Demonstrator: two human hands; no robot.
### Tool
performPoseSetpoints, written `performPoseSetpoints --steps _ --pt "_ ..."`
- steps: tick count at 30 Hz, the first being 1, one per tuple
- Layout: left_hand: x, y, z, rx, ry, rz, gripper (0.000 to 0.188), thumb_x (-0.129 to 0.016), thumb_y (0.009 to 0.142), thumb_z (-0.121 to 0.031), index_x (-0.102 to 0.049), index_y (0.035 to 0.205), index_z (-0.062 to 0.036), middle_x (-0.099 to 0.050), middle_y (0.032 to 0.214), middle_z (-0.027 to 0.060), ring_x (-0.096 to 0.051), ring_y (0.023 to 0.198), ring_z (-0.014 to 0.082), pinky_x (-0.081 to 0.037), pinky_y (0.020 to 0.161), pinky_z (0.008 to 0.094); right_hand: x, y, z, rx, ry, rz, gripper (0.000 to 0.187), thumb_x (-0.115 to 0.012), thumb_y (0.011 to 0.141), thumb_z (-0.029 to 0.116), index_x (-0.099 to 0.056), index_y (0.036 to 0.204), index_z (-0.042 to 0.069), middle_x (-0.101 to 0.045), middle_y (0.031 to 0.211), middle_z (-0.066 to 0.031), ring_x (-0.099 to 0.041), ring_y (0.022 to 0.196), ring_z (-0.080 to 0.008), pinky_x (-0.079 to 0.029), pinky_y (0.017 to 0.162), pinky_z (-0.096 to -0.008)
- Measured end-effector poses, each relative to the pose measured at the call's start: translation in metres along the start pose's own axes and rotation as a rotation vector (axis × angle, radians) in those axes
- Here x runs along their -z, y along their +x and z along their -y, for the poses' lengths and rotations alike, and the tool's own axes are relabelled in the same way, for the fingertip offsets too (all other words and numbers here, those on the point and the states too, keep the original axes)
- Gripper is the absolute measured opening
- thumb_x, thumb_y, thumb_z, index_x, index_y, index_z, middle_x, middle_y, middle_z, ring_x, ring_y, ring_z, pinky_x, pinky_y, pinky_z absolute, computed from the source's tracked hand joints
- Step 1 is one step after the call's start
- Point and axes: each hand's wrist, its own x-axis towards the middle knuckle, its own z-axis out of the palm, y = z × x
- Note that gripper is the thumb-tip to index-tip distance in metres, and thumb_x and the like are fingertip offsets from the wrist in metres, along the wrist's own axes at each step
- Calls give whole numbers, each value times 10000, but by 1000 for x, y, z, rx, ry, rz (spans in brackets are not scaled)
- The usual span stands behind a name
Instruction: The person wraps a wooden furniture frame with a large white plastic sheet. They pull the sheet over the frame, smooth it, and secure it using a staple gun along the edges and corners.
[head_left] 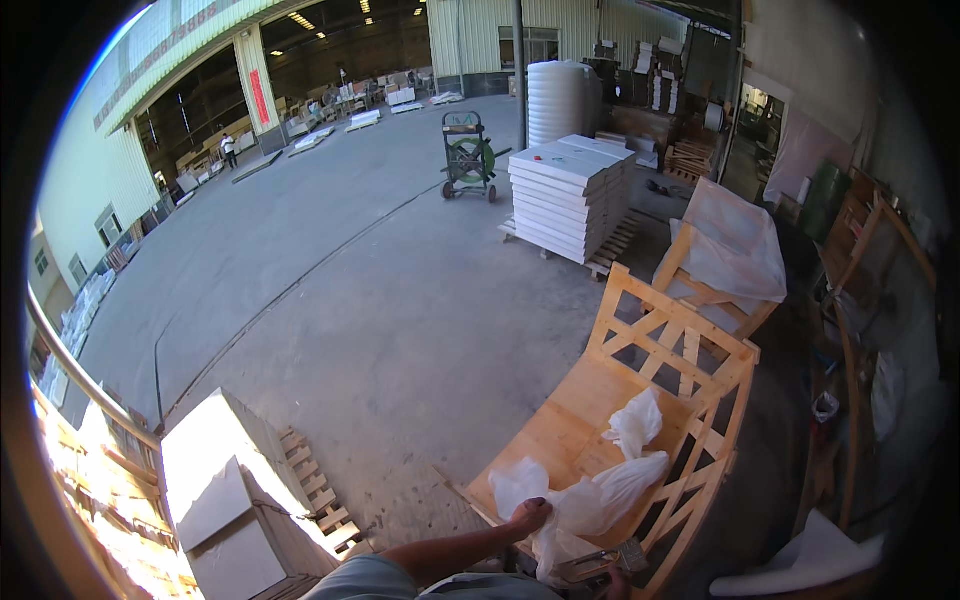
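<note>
plastic sheet (pixel 585 500): crumpled white film lying on the floor of the open wooden crate (pixel 560 420), bunched toward its near end.
left hand (pixel 528 516): grip clenched on a fold of the sheet.
right hand (pixel 617 582): only a sliver at the bottom edge beside a metal tool (pixel 600 560); cannot tell its grip.
risk: film likely snags on the crate's lattice side (pixel 690 400) and tears if tugged.
risk 2: loose film could slip out of a one-handed grip.

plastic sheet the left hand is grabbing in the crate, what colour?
White, translucent plastic sheet, gripped by the left hand over the wooden crate; head view.
</note>
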Motion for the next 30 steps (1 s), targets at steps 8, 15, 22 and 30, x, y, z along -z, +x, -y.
performPoseSetpoints --steps 8,15,22,30 --pt "62 -23 -9 -186 -589 -462 240 -527 907 -184 -617 981 26 -601 860 94 -596 787 177 -530 604 309 13 -9 37 314 181 -37 333 -527 967 317 -541 1174 57 -614 1152 -118 -620 1035 -262 -547 827 -436" --pt "63 -109 18 66 194 -460 407 -614 804 -124 -542 1186 -1 -499 1254 221 -506 1143 379 -434 945 469 -4 -23 50 259 94 -147 276 -567 945 286 -588 1124 77 -630 1088 -78 -607 1006 -232 -516 830 -427" --pt "61 -48 -1 -600 434 -37 469 -623 818 -106 -533 1276 -55 -504 1350 185 -430 1292 380 -377 1045 487 -26 -40 43 273 -52 -142 213 -584 906 238 -618 1036 73 -628 1042 -72 -610 944 -231 -491 825 -404" --pt "49 49 2 -265 1042 902 466 -426 930 -460 -634 1212 -154 -612 1254 107 -556 1167 291 -382 989 445 -47 -65 41 373 142 -178 236 -561 924 238 -590 1052 41 -629 1001 -91 -621 954 -232 -512 833 -388"
